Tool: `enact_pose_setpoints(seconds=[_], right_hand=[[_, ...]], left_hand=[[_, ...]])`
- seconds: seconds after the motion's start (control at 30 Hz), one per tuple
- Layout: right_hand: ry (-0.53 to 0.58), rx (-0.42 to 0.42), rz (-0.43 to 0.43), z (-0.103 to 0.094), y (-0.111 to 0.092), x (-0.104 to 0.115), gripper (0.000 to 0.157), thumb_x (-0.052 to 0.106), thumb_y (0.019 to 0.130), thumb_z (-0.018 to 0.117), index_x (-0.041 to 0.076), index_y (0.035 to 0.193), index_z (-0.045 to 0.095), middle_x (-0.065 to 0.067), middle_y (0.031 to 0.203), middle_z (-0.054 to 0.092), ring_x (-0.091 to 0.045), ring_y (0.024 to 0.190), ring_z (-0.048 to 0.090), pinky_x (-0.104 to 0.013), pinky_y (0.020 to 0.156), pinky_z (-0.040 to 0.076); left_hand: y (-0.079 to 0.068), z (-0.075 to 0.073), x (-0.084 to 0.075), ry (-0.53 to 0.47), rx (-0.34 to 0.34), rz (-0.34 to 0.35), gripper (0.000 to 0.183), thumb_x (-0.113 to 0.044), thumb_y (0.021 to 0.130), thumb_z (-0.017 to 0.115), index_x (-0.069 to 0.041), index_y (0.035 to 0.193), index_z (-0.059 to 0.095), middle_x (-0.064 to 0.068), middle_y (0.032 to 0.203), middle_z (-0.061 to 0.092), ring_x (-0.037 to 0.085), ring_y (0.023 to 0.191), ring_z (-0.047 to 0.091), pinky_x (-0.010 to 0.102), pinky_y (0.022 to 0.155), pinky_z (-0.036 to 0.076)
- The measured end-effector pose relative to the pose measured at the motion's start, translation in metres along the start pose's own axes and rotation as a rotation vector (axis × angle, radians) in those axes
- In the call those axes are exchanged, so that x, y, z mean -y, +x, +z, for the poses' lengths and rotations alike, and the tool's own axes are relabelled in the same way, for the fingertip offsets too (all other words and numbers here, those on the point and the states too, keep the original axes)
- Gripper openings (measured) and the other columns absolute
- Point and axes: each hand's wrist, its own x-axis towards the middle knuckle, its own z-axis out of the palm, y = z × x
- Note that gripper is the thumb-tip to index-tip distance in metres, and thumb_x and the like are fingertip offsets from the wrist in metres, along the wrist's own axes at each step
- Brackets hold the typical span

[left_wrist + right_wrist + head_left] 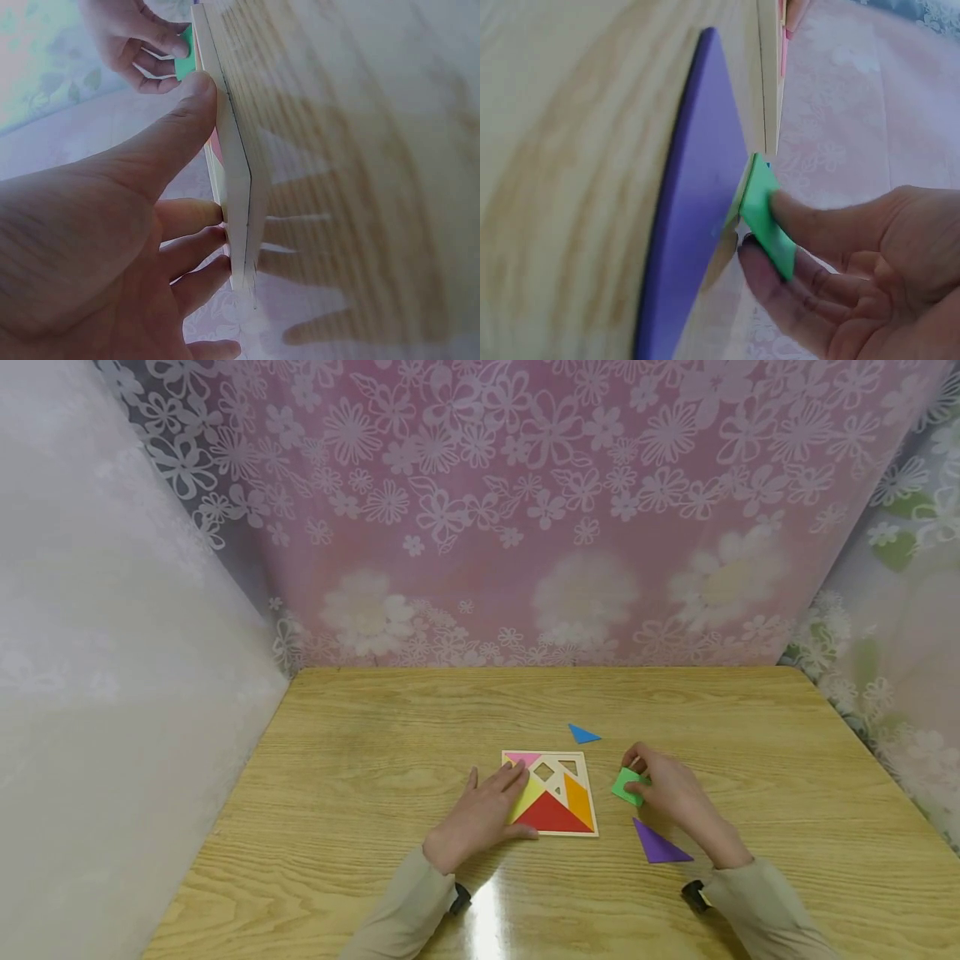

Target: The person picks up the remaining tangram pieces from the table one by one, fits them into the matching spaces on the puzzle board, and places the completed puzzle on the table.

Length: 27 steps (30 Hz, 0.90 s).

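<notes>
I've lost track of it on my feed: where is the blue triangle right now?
In the head view the blue triangle lies alone on the wooden table, just beyond the puzzle tray, up and left of the right hand.

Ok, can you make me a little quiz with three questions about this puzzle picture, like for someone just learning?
1. True or false: the right hand pinches the green square.
2. Which loose piece lies farthest from the person? A. the blue triangle B. the purple triangle C. the red triangle
3. Fill in: the left hand rests flat on the puzzle tray, over its ______ piece.

Key
1. True: thumb and fingers close on it, beside the tray.
2. A: it lies beyond the tray; the red one sits inside the tray.
3. Yellow.
</notes>
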Motion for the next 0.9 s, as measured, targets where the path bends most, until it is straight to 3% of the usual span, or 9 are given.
enact_pose_setpoints(seconds=[0.2,0.53,0.9], right_hand=[[0.090,-0.047,0.022,-0.002,0.002,0.001,0.023,-0.002,0.093,0.068,0.001,0.114,0.063,-0.017,0.100,0.069,-0.035,0.086,0.070,-0.046,0.069,0.057],[0.238,-0.103,0.032,-0.004,0.006,0.009,0.028,-0.006,0.094,0.064,-0.002,0.122,0.063,-0.021,0.105,0.067,-0.029,0.082,0.070,-0.034,0.061,0.059],[0.324,-0.110,0.028,-0.003,0.015,0.022,0.029,-0.004,0.095,0.065,-0.003,0.124,0.063,-0.022,0.107,0.063,-0.034,0.081,0.071,-0.038,0.064,0.061]], left_hand=[[0.000,0.001,0.001,-0.002,-0.001,-0.001,0.087,-0.055,0.093,0.064,-0.006,0.158,0.034,0.006,0.166,0.028,0.023,0.152,0.028,0.063,0.119,0.024],[0.002,0.003,0.002,-0.013,-0.003,-0.004,0.088,-0.055,0.092,0.066,-0.006,0.158,0.034,0.007,0.166,0.028,0.024,0.152,0.028,0.063,0.119,0.023],[0.002,0.004,0.002,0.006,-0.011,0.002,0.088,-0.055,0.092,0.066,-0.006,0.158,0.035,0.007,0.165,0.029,0.024,0.152,0.029,0.063,0.118,0.025]])
